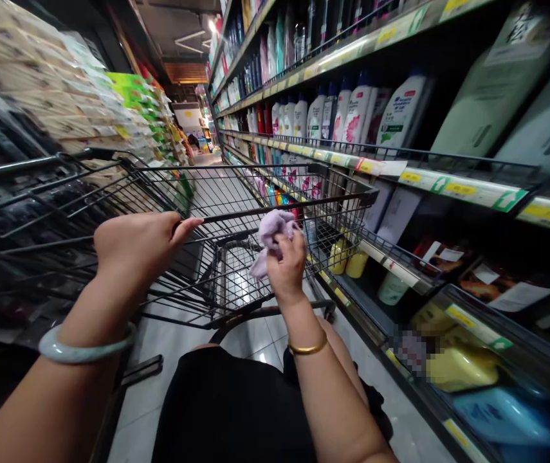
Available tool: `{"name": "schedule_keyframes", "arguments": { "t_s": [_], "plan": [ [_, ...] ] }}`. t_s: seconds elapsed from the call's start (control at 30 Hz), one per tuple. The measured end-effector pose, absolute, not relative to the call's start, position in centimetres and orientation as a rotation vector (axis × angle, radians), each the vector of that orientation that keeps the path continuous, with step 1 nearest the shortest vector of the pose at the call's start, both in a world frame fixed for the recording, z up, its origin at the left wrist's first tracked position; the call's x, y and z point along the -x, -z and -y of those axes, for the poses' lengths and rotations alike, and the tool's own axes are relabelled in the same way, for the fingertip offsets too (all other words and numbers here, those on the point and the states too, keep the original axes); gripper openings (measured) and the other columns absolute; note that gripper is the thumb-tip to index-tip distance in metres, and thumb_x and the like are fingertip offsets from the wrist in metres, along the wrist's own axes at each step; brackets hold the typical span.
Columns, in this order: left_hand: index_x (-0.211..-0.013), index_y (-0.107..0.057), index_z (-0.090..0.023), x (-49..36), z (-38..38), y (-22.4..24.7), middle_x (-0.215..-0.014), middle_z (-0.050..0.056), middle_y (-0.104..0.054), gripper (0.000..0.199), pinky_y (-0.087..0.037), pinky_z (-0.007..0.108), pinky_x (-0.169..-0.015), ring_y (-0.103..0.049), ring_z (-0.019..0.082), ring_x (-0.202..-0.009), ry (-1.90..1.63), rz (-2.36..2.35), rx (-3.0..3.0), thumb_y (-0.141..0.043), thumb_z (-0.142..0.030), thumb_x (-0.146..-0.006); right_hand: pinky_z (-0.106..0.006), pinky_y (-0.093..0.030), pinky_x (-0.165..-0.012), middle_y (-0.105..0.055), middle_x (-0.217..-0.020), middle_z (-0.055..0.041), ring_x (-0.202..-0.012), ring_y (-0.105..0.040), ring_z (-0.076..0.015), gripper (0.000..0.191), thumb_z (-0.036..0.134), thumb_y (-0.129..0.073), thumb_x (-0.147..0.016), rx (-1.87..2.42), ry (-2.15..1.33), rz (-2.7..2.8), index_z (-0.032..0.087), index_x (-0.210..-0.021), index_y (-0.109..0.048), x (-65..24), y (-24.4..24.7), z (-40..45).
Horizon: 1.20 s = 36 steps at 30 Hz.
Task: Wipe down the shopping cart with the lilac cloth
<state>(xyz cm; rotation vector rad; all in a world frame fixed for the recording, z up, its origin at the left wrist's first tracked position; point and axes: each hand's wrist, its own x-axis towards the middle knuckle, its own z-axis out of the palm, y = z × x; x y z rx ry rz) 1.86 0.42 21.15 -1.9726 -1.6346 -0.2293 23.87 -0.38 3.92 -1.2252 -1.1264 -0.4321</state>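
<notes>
A black wire shopping cart (240, 212) stands in front of me in a shop aisle. My left hand (134, 241), with a pale green bangle on its wrist, is at the cart's near rim at left of centre, its fingers wrapped round the edge and the thumb pointing right. A crumpled light purple cloth (275, 231) is in my right hand (288, 263), which has a gold bangle and is held over the cart's near side. The fingers pinch the cloth, and part of it hangs down to the left.
Shelves of shampoo bottles (356, 109) line the right side, with yellow bottles (465, 366) and a blue bottle (506, 411) low down. Packed goods (62, 96) are stacked on the left. The tiled floor (202, 186) runs ahead between them.
</notes>
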Motion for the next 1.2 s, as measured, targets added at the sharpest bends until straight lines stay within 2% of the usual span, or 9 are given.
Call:
{"name": "schedule_keyframes", "arguments": {
  "t_s": [0.1,0.23,0.4,0.5,0.67,0.8,0.97,1.1,1.2],
  "plan": [
    [-0.081,-0.067,-0.019,-1.9,-0.1,-20.9,-0.080,0.009,-0.066,0.079,-0.013,0.032,-0.068,-0.048,0.019,-0.067,0.269,1.603,1.970,-0.016,-0.076,-0.101,-0.048,-0.057,-0.096,-0.063,-0.118,-0.0175,-0.110,-0.066,-0.0287,0.035,0.012,-0.054,-0.085,1.276,0.521,0.752,0.019,-0.116,-0.071,-28.0,-2.2,-0.6],
    [-0.075,-0.059,-0.020,-1.8,0.0,-20.3,-0.075,0.007,-0.058,0.072,-0.011,0.035,-0.070,-0.049,0.019,-0.070,0.418,1.556,1.990,-0.017,-0.074,-0.099,-0.055,-0.054,-0.099,-0.067,-0.105,-0.0158,-0.103,-0.064,-0.0299,0.038,0.019,-0.053,-0.081,1.292,0.368,0.403,0.015,-0.114,-0.068,-32.4,-0.6,-1.5],
    [-0.071,-0.050,-0.022,-1.7,-0.3,-19.9,-0.071,0.006,-0.051,0.066,-0.010,0.037,-0.070,-0.046,0.020,-0.073,0.508,1.577,1.987,-0.019,-0.074,-0.097,-0.051,-0.052,-0.109,-0.064,-0.128,-0.0225,-0.124,-0.063,-0.0309,0.036,0.022,-0.053,-0.083,1.246,0.292,0.779,0.016,-0.115,-0.069,-30.3,-1.5,-1.4],
    [-0.071,-0.051,-0.020,-1.7,-0.5,-19.9,-0.070,0.004,-0.047,0.071,-0.009,0.036,-0.070,-0.039,0.017,-0.067,0.429,1.582,1.958,-0.013,-0.075,-0.098,-0.052,-0.055,-0.106,-0.066,-0.126,-0.0202,-0.118,-0.066,-0.0297,0.040,0.023,-0.053,-0.082,1.262,0.258,0.624,0.016,-0.118,-0.067,-32.6,-0.9,-1.5],
    [-0.061,-0.052,-0.018,-2.0,-0.3,-19.8,-0.056,0.005,-0.041,0.080,-0.007,0.041,-0.073,-0.061,0.024,-0.090,0.652,1.552,2.068,-0.016,-0.080,-0.095,-0.048,-0.060,-0.094,-0.071,-0.115,-0.0155,-0.105,-0.070,-0.0277,0.045,0.021,-0.050,-0.077,1.321,0.052,0.206,0.017,-0.120,-0.063,-38.0,1.1,-1.5],
    [-0.056,-0.055,-0.017,-2.3,-0.1,-19.7,-0.057,0.009,-0.043,0.083,-0.003,0.045,-0.074,-0.065,0.032,-0.101,0.760,1.473,2.135,-0.017,-0.078,-0.097,-0.046,-0.056,-0.104,-0.070,-0.117,-0.0126,-0.107,-0.067,-0.0249,0.046,0.023,-0.051,-0.079,1.268,0.053,0.364,0.016,-0.122,-0.065,-34.0,-0.6,-0.7],
    [-0.066,-0.060,-0.017,-2.1,-0.3,-19.5,-0.065,0.008,-0.047,0.082,-0.003,0.045,-0.075,-0.066,0.030,-0.097,0.752,1.447,2.107,-0.016,-0.078,-0.098,-0.042,-0.050,-0.113,-0.064,-0.121,-0.0126,-0.119,-0.062,-0.0245,0.034,0.020,-0.051,-0.077,1.248,0.102,0.697,0.018,-0.105,-0.071,-30.4,-2.6,0.4],
    [-0.061,-0.056,-0.017,-2.0,-0.5,-19.6,-0.064,0.008,-0.046,0.082,-0.003,0.044,-0.075,-0.063,0.027,-0.091,0.695,1.462,2.105,-0.014,-0.078,-0.098,-0.044,-0.048,-0.111,-0.063,-0.113,-0.0125,-0.111,-0.061,-0.0263,0.035,0.015,-0.048,-0.073,1.507,0.057,0.346,0.017,-0.101,-0.070,-34.3,-1.0,0.8],
    [-0.064,-0.047,-0.020,-1.9,-0.7,-19.7,-0.065,0.004,-0.043,0.074,-0.005,0.038,-0.072,-0.045,0.019,-0.070,0.600,1.487,2.039,-0.017,-0.077,-0.099,-0.042,-0.047,-0.105,-0.064,-0.105,-0.0109,-0.102,-0.059,-0.0259,0.032,0.014,-0.050,-0.073,1.708,-0.048,0.463,0.017,-0.098,-0.071,-35.7,-0.7,1.5]
  ]
}}
